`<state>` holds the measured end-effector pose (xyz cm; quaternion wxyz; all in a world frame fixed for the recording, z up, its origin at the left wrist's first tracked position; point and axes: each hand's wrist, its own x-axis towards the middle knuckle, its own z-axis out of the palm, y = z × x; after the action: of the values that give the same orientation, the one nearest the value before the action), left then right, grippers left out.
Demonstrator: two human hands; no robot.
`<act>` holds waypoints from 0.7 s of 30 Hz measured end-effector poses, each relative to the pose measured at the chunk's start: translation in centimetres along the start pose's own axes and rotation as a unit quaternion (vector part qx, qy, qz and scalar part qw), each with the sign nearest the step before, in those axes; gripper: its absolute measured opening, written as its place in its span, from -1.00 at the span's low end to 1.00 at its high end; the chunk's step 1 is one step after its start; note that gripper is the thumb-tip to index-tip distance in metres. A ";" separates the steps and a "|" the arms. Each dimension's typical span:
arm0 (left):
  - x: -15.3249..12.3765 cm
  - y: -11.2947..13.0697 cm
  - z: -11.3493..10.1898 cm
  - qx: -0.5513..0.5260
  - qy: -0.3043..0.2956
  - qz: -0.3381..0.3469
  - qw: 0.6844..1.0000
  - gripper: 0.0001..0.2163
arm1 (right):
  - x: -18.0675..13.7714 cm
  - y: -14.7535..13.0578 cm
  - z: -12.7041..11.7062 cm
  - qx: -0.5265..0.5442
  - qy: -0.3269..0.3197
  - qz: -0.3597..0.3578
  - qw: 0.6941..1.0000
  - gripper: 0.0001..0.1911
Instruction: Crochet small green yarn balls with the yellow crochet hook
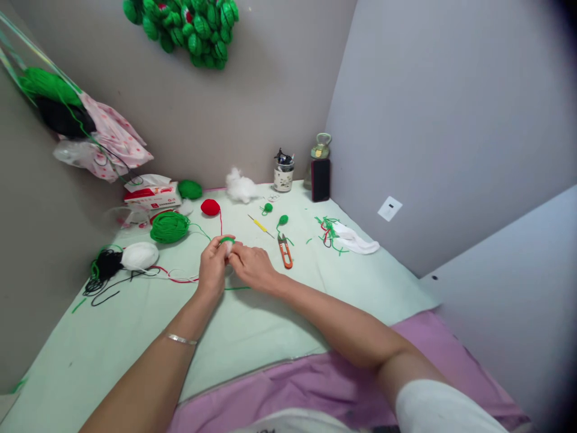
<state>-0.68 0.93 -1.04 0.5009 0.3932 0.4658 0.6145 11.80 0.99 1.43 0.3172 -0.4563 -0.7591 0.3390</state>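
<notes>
My left hand (211, 264) is closed round a small green crochet piece (226, 239), which shows at the fingertips. A white tuft (228, 247), which looks like stuffing, sits in the piece's opening. My right hand (252, 264) meets it from the right, its thumb and fingers pinched at the tuft. Fingers hide most of the piece. Just right of my hands lie orange thread snips (285, 252) and a yellow-handled crochet hook (260, 224). Two small green crocheted balls (283, 220) with yarn tails rest beyond them.
Left are a green yarn ball (170, 227), white yarn (139, 256), black yarn (108, 264) and red yarn (210, 207). Behind stand white stuffing (241, 186), a tissue box (153, 195), a pen jar (283, 178) and a phone (320, 180). Yarn scraps (331, 231) lie right, near the wall.
</notes>
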 end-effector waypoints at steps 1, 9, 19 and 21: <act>0.1 -0.1 0.0 0.004 0.007 -0.002 1.000 -0.68 | 0.1 0.0 0.0 0.015 -0.001 0.000 1.000 -0.79; -0.1 -0.2 0.6 0.007 0.023 0.018 1.000 -0.67 | 1.6 1.0 -0.3 0.115 -0.010 0.015 0.993 -0.59; -1.0 1.0 0.9 -0.022 -0.024 0.026 0.999 -0.67 | 1.2 1.0 -1.0 -0.005 0.060 0.043 0.997 -0.65; -0.8 1.1 0.9 -0.020 -0.037 0.021 0.999 -0.63 | 1.2 1.0 -1.3 -0.025 0.057 0.044 0.997 -0.67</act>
<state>0.03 0.19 0.20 0.5123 0.4152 0.4260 0.6194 12.83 2.71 1.55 0.3330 -0.5152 -0.7276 0.3068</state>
